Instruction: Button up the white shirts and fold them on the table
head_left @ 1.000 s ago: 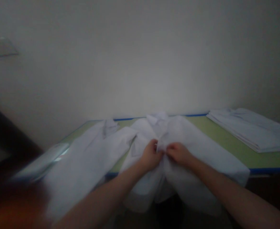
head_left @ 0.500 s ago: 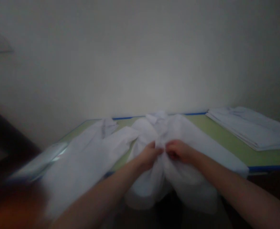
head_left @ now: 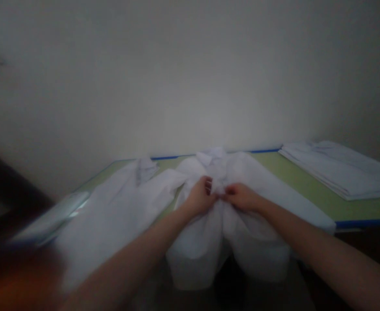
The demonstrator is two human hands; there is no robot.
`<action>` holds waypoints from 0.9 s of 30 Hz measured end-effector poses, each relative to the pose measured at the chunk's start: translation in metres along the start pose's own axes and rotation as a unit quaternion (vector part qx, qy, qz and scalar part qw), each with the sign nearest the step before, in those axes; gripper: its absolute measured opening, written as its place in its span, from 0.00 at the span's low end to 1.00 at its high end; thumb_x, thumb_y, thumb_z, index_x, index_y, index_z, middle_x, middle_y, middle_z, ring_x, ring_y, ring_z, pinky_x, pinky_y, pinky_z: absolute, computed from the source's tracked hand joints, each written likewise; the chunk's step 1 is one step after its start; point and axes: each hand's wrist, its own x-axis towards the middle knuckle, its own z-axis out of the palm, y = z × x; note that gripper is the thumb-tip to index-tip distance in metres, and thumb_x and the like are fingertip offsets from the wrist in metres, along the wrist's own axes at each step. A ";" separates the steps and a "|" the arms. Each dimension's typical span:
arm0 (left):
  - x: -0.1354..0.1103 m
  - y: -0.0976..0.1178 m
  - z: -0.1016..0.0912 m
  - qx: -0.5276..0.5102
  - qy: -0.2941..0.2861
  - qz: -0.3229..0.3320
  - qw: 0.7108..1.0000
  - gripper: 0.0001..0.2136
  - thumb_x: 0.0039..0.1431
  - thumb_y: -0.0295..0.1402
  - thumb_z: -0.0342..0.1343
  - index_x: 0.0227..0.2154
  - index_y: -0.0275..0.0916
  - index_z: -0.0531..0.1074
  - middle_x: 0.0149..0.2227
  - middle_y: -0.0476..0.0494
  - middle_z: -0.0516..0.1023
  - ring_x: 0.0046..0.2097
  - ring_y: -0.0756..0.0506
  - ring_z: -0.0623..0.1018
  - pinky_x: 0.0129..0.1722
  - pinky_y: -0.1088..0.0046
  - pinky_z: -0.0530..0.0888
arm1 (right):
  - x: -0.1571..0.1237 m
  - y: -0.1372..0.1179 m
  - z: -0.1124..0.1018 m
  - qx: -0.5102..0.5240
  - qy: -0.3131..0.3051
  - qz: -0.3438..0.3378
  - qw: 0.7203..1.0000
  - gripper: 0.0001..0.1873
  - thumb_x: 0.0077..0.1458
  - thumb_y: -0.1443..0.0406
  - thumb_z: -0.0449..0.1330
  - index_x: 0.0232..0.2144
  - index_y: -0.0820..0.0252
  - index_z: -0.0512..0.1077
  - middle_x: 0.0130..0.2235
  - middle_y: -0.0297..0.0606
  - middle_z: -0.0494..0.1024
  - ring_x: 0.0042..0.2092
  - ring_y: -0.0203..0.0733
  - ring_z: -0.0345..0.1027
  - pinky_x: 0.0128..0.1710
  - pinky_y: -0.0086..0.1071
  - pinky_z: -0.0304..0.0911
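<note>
A white garment [head_left: 257, 181] lies across the table's middle, its lower part hanging in loose folds over the front edge. My left hand [head_left: 203, 196] and my right hand [head_left: 241, 196] meet at the garment's centre, their fingertips almost touching. Both pinch the gathered white fabric between thumb and fingers. What small part of the garment they grip, a button or just an edge, is too blurred to make out. Another stretch of white cloth [head_left: 118, 203] spreads to the left of my left forearm and drapes over the front edge.
The table top [head_left: 326, 207] is green with a blue edge, set against a pale wall [head_left: 190, 77]. Folded white garments [head_left: 339, 168] lie stacked at the right. A shiny, clear-looking packet [head_left: 53, 216] rests at the left. An orange blur [head_left: 17, 285] fills the lower left corner.
My hands have moved slightly up and closer together on the fabric. The left hand has turned, its fingers now raised more. The garment's hanging folds have shifted.
</note>
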 end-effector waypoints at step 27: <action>-0.098 0.029 -0.011 0.406 -0.113 0.132 0.897 0.06 0.53 0.30 0.51 0.27 0.36 0.73 0.29 0.40 0.72 0.34 0.43 0.71 0.35 0.65 0.65 | -0.083 -0.035 0.001 -0.200 -0.067 -0.154 0.965 0.04 0.47 0.63 0.59 0.27 0.57 0.71 0.25 0.34 0.73 0.28 0.37 0.63 0.28 0.29 0.48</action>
